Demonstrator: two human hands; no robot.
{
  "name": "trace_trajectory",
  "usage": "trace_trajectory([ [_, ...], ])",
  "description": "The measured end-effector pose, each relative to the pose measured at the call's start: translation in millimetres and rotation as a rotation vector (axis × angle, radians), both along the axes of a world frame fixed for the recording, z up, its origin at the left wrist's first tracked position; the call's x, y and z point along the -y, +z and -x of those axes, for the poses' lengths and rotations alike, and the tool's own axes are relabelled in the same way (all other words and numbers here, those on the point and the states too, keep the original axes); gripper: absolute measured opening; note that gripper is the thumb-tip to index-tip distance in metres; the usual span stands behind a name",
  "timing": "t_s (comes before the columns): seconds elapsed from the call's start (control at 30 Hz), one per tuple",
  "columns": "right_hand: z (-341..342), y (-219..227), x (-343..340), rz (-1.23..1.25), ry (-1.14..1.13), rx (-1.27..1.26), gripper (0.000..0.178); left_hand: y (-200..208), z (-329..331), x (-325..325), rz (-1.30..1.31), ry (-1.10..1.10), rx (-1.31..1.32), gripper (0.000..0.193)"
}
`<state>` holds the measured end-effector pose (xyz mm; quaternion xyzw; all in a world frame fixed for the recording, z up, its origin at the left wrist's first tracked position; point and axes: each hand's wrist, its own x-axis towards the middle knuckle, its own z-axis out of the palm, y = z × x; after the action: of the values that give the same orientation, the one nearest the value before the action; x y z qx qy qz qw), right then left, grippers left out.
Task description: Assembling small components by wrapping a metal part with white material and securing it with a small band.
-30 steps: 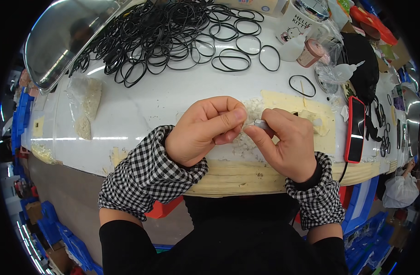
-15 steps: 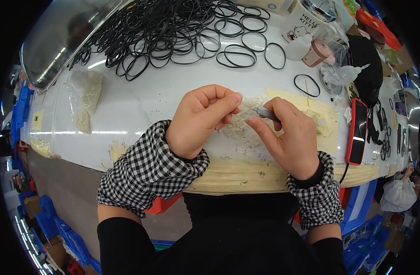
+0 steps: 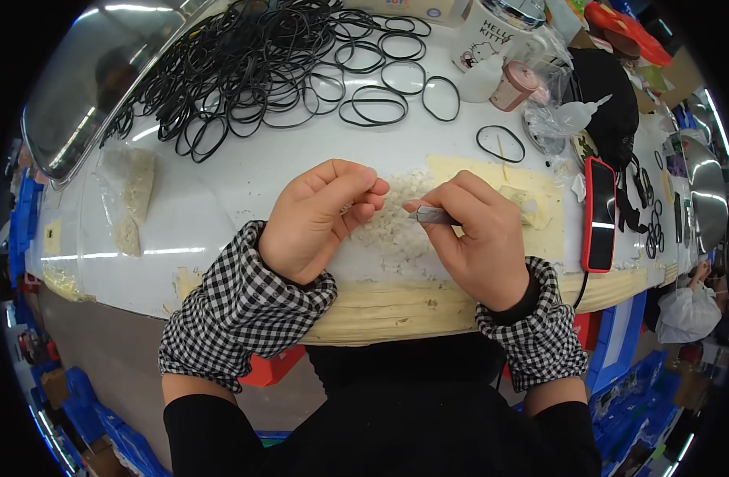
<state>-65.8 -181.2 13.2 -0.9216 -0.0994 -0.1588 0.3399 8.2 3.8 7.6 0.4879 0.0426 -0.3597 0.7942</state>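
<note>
right hand (image 3: 487, 238) has the pointed grey metal tool (image 3: 436, 216), pinched between thumb and curled fingers, closed up firmly around the back part so only the front end sticks out. tool's long axis runs roughly left-right, close to parallel with the near edge of the worktop (image 3: 213, 191), tip aimed left, straight at the other hand. left hand (image 3: 316, 219) sits across from it, thumb tip up against the index, other fingers loosely curled with a little space inside the palm; something pale maybe shows between the fingers but it's too small, can't tell if there's a piece in there. that's the relation that counts: tip and left fingertips face each other, near but apart, clear gap between, tool tip a bit lower in the view than the left thumb tip. right hand is obviously the nearer one to the tool, it's holding it. pile of white crumbs (image 3: 398, 234) is on the worktop right in that gap, below and between both hands, spread toward the near edge. yellow sheet (image 3: 453, 165) lies behind and beside the right hand. single black rubber ring (image 3: 500, 144) is beyond the right hand, partly over that sheet's far side, well apart from the fingers. clear bag of pale bits (image 3: 134, 191) is off to the left, nobody's hand near it.
</note>
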Motion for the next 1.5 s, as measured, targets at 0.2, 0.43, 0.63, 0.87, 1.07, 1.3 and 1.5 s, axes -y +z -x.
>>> trace_trajectory([
  [0.2,8,41,30,-0.074,-0.167,0.168,0.016,-11,-9,-8,0.205,0.097,-0.157,0.023],
  [0.43,-12,45,151,0.551,-0.374,0.098,0.019,-13,-17,-9,0.23,0.102,-0.155,0.023],
  [0.63,-38,28,184,0.815,-0.213,0.0,0.017,-13,-24,-10,0.232,0.108,-0.141,0.021],
  [0.87,-35,75,160,0.466,-0.253,0.076,0.019,-1,-21,-11,0.267,0.135,-0.147,0.028],
  [1.07,-41,101,66,0.235,0.02,0.014,0.025,19,2,-18,0.401,0.167,-0.165,0.03],
  [1.3,-92,69,-18,-0.078,0.316,-0.334,0.025,39,15,-23,0.525,0.132,-0.072,0.03],
  [1.5,-103,62,-49,-0.182,0.399,-0.44,0.021,25,7,-50,0.357,0.359,-0.054,0.021],
])
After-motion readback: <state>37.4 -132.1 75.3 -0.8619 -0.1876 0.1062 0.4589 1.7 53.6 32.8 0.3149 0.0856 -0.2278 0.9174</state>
